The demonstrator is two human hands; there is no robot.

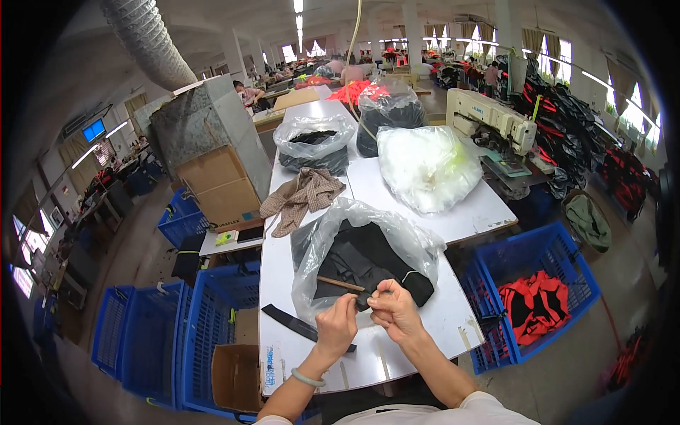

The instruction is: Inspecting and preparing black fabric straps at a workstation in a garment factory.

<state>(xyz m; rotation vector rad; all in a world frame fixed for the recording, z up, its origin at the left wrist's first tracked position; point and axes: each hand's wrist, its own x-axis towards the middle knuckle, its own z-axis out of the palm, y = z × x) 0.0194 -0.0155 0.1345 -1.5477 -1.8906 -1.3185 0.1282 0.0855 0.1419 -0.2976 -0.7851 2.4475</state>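
Observation:
My left hand (336, 327), with a pale bangle (308, 378) at its wrist, is closed in a pinch. Just to its right, my right hand (397, 310) is also closed, thumb against fingers. A small dark piece (361, 302) shows between the fingertips of both hands; its kind is too small to make out. A thin brown stick (340, 283) points toward the right fingertips, and I cannot tell whether they grip it. Beyond both hands, an open clear plastic bag (312, 241) holds black fabric pieces (375, 251). A black strip (290, 322) lies left of my left hand.
On the white table (453, 326) are a brown checked cloth (304, 198), a bag of black pieces (315, 145) and a stuffed white bag (428, 170). Blue crates (152, 347) flank it; the right-hand blue crate (489, 347) holds red-black fabric (535, 304). A sewing machine (492, 117) stands back right.

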